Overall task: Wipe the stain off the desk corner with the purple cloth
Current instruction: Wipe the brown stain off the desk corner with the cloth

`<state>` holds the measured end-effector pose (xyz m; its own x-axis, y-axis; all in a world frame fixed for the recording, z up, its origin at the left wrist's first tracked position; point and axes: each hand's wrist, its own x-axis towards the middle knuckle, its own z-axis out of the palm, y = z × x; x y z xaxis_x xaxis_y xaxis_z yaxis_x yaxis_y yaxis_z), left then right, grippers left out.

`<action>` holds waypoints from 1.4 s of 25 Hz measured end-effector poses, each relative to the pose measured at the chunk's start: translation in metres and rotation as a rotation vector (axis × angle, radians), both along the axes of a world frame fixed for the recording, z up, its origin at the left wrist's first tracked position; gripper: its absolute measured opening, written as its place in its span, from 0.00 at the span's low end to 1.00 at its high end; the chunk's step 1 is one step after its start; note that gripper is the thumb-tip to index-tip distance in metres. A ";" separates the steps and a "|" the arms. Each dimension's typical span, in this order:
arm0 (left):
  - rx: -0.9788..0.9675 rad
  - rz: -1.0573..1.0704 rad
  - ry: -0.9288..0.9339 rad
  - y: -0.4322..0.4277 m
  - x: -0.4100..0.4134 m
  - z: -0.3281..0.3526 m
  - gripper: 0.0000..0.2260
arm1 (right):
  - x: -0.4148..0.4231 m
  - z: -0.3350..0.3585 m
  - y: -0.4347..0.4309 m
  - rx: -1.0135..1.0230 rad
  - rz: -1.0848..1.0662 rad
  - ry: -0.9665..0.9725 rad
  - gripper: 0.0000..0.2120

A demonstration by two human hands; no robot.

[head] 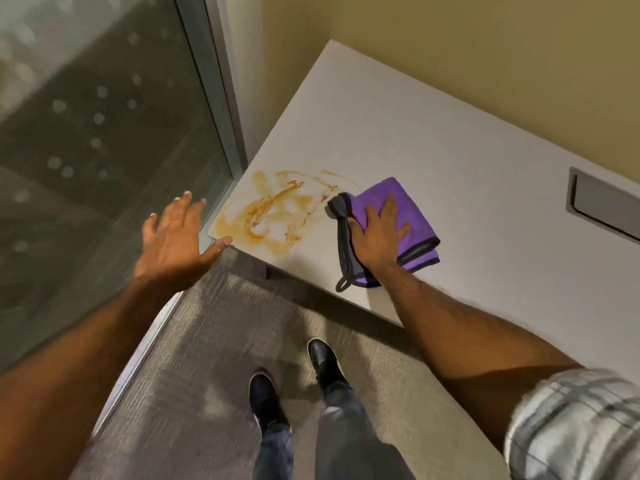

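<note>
bench (450,140): white, smooth, square corner | stain (273,213): one orange-brown smear at that corner | purple cloth (408,216): one, folded, grey-edged, just right of stain | right hand (379,233): grip flat, pressing cloth down | left hand (176,237): grip open, fingers spread, off bench edge

Free room and obstacles at the desk corner. The desk (433,140) surface between the purple cloth (412,206) and the stain (270,213) lies bare, giving an open path leftward across the corner. The glass panel (97,133) and its metal frame (221,84) close off the left side just beside the corner; the wall (485,46) bounds the far edge. A recessed grommet (602,202) sits well apart at right. The left hand (176,237) hovers spread off the corner's near edge, over the carpet (214,341).
</note>
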<state>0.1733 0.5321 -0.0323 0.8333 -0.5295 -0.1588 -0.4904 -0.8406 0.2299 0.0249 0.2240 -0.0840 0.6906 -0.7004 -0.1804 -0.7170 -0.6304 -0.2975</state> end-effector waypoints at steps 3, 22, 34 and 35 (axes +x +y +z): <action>-0.004 0.039 0.015 0.006 0.006 -0.009 0.38 | 0.033 -0.002 -0.006 -0.039 0.134 0.053 0.24; -0.012 0.195 0.057 0.012 0.013 -0.040 0.36 | 0.038 0.009 -0.044 0.125 0.480 -0.211 0.30; 0.296 -0.037 0.049 0.037 -0.008 -0.080 0.40 | 0.100 0.003 -0.030 0.221 0.481 -0.279 0.29; 0.284 -0.044 0.063 0.038 -0.012 -0.084 0.39 | 0.085 0.001 -0.032 0.221 0.569 -0.278 0.29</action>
